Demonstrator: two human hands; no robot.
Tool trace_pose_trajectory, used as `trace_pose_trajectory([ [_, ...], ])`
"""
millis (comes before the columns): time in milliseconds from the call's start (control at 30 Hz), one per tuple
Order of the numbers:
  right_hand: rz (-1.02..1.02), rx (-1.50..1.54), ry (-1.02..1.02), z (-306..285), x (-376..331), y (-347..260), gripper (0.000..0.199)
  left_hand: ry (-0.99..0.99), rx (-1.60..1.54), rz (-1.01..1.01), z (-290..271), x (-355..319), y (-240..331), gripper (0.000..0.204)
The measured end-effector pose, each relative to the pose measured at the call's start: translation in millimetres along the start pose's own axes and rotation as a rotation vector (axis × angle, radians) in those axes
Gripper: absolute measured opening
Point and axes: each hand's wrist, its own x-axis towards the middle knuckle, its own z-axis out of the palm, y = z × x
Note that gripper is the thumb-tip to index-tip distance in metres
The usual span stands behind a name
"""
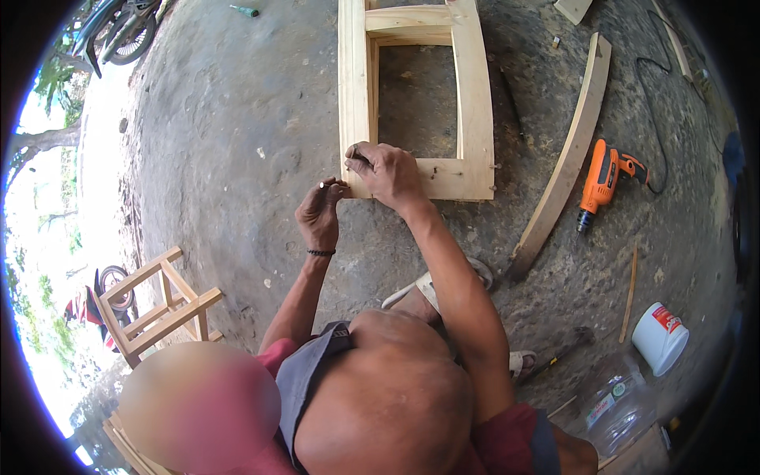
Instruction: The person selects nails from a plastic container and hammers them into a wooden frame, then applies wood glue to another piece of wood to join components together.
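Under right hand [389,172], wooden frame [473,103], far end cut off

There are two hands [318,215] [389,174], one rectangular frame [476,119], one drill [604,178], one bucket [655,345] and two motorbikes [127,38].

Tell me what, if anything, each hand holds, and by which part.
Cannot tell: the left hand is at the near-left corner of the wooden frame, the right hand over it; anything pinched is too small to identify.

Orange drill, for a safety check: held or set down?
Set down: the drill lies on the floor, away from left hand and right hand.
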Motion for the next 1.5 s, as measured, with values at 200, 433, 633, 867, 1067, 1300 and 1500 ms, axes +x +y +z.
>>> trace_pose_trajectory([
  [200,-0.284,-0.132,0.1,11,-4,-2,0.016,-0.022,0.432,0.186,2,-1,15,0.019],
  [433,-0.164,-0.292,-0.101,5,-7,-2,0.014,-0.066,0.525,0.274,3,4,-14,0.035],
  [633,-0.59,-0.718,0.136,-163,-89,5,0.011,-0.02,0.73,0.459,-5,-10,14,0.048],
  [867,0.975,-1.088,0.014,-526,-349,-26,0.041,-0.487,0.114,0.762,82,40,176,0.034],
  [1067,2.026,-1.249,0.587,-556,-665,-71,0.071,-1.482,-0.871,0.054,276,-89,292,0.049],
  [1300,1.799,-1.232,0.819,-414,-578,-54,0.07,-1.972,-1.292,-1.216,271,-233,326,0.067],
  [1500,1.511,-1.42,0.832,-281,-522,-51,0.037,-2.596,-0.825,-1.893,319,-275,340,0.056],
])
